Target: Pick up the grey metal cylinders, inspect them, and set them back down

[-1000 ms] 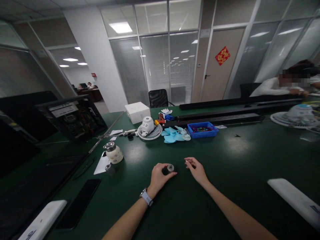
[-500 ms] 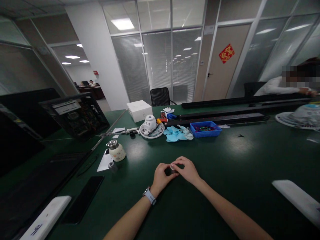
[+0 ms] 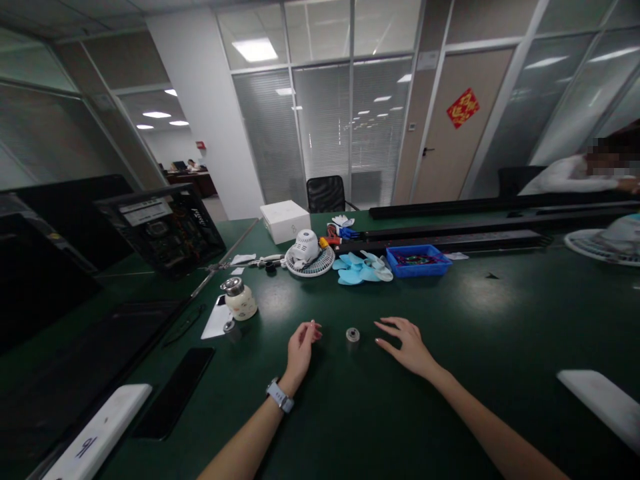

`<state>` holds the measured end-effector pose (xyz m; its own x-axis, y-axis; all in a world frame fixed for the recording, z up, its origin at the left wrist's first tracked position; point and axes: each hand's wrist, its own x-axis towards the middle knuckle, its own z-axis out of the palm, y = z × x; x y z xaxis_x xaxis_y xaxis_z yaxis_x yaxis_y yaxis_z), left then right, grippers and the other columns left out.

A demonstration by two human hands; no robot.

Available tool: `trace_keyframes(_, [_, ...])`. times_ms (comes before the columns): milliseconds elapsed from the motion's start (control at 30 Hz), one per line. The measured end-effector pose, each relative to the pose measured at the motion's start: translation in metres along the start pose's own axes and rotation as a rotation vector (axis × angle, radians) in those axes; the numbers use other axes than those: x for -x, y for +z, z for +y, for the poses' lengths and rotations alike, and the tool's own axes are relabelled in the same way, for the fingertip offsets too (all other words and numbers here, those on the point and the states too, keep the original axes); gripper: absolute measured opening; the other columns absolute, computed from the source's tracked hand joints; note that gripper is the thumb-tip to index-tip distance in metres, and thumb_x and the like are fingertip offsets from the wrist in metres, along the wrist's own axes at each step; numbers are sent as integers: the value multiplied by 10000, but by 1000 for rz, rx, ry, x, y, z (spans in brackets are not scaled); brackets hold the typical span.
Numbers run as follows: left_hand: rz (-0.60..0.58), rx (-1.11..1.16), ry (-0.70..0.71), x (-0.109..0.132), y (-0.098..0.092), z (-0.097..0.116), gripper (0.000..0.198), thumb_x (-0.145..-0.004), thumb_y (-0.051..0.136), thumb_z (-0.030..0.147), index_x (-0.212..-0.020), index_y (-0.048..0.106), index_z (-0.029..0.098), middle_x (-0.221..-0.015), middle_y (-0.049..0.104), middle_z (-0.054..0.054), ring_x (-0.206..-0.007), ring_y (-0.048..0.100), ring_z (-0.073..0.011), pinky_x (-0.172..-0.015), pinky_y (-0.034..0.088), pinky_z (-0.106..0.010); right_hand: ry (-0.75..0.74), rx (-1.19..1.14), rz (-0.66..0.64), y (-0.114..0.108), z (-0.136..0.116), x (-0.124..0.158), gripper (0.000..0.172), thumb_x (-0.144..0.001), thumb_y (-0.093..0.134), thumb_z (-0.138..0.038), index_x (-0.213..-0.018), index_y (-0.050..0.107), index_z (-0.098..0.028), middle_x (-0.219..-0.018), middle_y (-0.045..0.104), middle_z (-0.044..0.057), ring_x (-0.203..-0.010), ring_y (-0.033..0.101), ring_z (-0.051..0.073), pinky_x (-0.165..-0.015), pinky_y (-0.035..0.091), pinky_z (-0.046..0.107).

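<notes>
A small round metal part (image 3: pixel 353 334) lies by itself on the dark green table (image 3: pixel 450 373), between my two hands. My left hand (image 3: pixel 301 348) rests a little to its left, fingers loosely curled and holding nothing; a watch is on that wrist. To the part's right, my right hand (image 3: pixel 407 343) lies with fingers spread and flat, also apart from the part.
A cream jar with a metal lid (image 3: pixel 239 299) stands at left near a white card. A black phone (image 3: pixel 175 392) lies near the front left. Behind are a white fan grille (image 3: pixel 309 260), blue fan blades (image 3: pixel 363 268), a blue tray (image 3: pixel 418 259), a white box (image 3: pixel 285 221). A person sits far right.
Both hands were pinched together on the small metal part; they have let it go and moved apart, leaving it on the table. The view has shifted slightly.
</notes>
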<state>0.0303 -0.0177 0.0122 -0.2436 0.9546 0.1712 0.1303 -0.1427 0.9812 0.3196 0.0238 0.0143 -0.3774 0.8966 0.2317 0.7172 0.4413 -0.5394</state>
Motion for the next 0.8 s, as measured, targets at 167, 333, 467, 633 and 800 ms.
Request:
trace_keyframes(167, [-24,-29,18,-1,4,-1,428,-868,490,551,-806,640,155,-693,596,-15,-668,556,-144,-652,428,-254,-68,-88,-21,13,-41,-6,642,-756,636,-585,-1331,538,-317,-1302,574,69,-1236,458,272,-1045,311,478])
trace_keyframes(333, [-44,-48,20,0,5,0,426,-876,477,547,-791,630,158,-683,583,-12,-661,547,-144,-645,420,-252,-27,-183,15,32,-62,-15,463,-758,655,-536,-1129,686,-261,-1128,655,77,-1110,541,263,-992,367,461])
trace_keyframes(467, [-55,-69,17,0,4,0,429,-881,467,546,-791,631,159,-692,590,-19,-673,553,-151,-651,422,-256,106,-331,-41,27,-56,-14,443,-784,602,-560,-1036,716,-214,-1017,682,82,-977,603,242,-905,446,426])
trace_keyframes(633, [-77,-86,21,1,5,-1,436,-891,448,546,-795,631,162,-695,588,-18,-680,551,-154,-662,422,-259,241,-458,90,-5,-13,-17,492,-758,617,-558,-1052,701,-174,-1025,704,98,-944,645,243,-885,479,394])
trace_keyframes(800, [-73,-89,25,2,5,0,451,-886,445,562,-795,634,162,-692,590,-18,-676,558,-155,-660,426,-259,391,-169,493,-47,63,-20,598,-657,640,-628,-1023,713,-161,-960,713,105,-918,646,284,-846,482,413])
